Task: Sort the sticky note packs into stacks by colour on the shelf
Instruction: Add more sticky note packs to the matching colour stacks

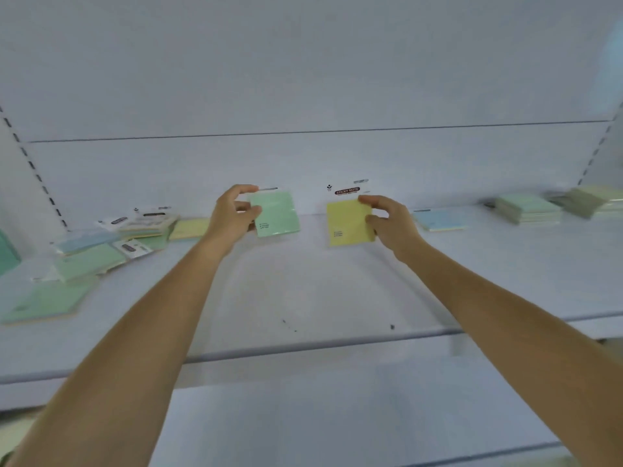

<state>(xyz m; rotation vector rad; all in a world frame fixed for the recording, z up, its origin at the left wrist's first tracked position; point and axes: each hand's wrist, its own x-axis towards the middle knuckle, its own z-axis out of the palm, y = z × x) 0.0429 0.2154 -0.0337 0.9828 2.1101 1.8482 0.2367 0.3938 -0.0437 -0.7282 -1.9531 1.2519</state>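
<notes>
Two flat, square, film-wrapped packs are pinched above the smooth white shelf: left hand grips the green pack, right hand the yellow pack.

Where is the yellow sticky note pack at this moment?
In the head view, the yellow pack is right of centre, held in the right hand above the shelf, beside the green pack in the left hand.
</notes>
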